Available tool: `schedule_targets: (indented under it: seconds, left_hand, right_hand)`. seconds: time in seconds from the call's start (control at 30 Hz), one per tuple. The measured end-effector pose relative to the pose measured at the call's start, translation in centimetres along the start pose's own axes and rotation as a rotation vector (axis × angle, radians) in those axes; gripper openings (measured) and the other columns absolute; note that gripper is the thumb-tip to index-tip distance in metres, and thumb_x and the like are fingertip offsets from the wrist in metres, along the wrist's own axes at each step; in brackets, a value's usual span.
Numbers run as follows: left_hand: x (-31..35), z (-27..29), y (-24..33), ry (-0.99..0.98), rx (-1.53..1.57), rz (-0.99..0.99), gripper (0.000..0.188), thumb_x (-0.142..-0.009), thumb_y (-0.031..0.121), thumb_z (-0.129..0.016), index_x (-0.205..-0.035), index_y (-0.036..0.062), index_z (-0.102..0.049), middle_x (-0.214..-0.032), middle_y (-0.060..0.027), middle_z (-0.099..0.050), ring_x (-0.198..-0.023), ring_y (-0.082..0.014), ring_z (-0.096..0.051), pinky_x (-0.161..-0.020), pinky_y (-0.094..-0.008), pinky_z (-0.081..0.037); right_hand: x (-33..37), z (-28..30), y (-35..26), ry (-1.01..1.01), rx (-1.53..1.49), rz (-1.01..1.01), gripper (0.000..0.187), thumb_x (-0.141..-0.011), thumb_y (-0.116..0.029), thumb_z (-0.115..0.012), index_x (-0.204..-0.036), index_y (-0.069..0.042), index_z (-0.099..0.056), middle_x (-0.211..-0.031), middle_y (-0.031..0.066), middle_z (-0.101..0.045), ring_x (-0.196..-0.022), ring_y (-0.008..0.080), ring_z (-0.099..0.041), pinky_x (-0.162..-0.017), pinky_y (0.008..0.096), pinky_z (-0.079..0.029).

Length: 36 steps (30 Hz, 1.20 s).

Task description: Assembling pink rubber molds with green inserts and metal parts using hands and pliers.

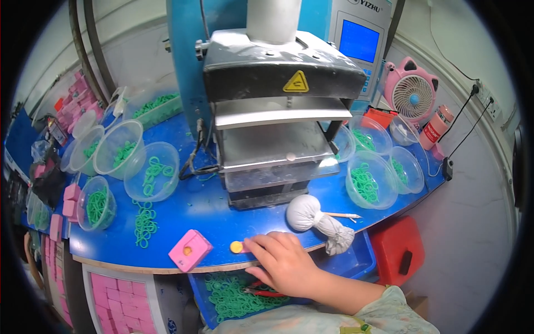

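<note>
My right hand [285,261] comes in from the lower right and lies at the front edge of the blue table [217,222]. Its fingers are together, closed over a small pink piece with a yellow round end [237,246]; most of that piece is hidden under the fingertips. To the left of it sits a pink block [197,245] with a hollow in its top, something orange-yellow inside. My left hand is out of the picture. Below the table edge, a blue tray [201,299] holds many green rings [233,298] and red-handled pliers [267,291].
A press [272,150] with flat plates stands behind my hand. A tied white cloth bundle [305,213] and a thin stick [342,215] lie right of it. Clear bowls [151,172] of green rings flank the press. A pink fan [411,92] and red stool [396,239] are at right.
</note>
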<state>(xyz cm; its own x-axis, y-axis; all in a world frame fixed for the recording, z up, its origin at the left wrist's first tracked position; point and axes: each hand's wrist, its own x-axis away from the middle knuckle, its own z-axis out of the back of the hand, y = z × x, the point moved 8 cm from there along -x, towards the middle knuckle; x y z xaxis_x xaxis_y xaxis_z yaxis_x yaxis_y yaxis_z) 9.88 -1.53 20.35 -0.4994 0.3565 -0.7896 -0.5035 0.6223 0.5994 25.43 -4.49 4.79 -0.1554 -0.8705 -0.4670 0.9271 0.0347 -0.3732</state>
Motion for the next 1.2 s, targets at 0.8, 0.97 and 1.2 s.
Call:
schedule_targets:
  seconds: [0.8, 0.97, 1.2]
  left_hand:
    - [17.1, 10.7, -8.1, 1.433, 0.132, 0.142, 0.034, -0.082, 0.026, -0.057, -0.104, 0.0011, -0.051, -0.101, -0.0132, -0.055, -0.101, -0.0288, -0.054, -0.086, -0.0412, -0.044]
    - [16.3, 10.3, -9.0, 1.212, 0.443, -0.055, 0.050, -0.077, 0.049, -0.056, -0.098, 0.0036, -0.052, -0.069, -0.0029, -0.044, -0.056, -0.0124, -0.039, -0.056, -0.0279, -0.032]
    - [15.0, 8.4, -12.2, 1.195, 0.576, 0.191, 0.057, -0.079, 0.058, -0.044, -0.106, 0.0076, -0.047, -0.061, -0.0037, -0.039, -0.048, -0.0122, -0.035, -0.048, -0.0276, -0.029]
  right_hand:
    - [-1.9, 1.6, -5.4, 0.117, -0.654, 0.141, 0.024, -0.079, -0.016, -0.068, -0.095, -0.005, -0.054, -0.101, 0.0108, -0.063, -0.098, 0.0260, -0.060, -0.079, 0.0365, -0.044]
    - [0.1, -3.1, -5.6, -0.268, -1.283, -0.126, 0.034, -0.089, -0.014, -0.057, -0.119, -0.003, -0.043, -0.088, 0.0089, -0.060, -0.075, 0.0156, -0.059, -0.072, 0.0309, -0.048]
    - [-0.1, -1.0, -0.3, 0.067, -1.052, -0.281, 0.024, -0.089, 0.001, -0.044, -0.108, -0.004, -0.057, -0.082, 0.0080, -0.055, -0.070, 0.0138, -0.055, -0.064, 0.0259, -0.047]
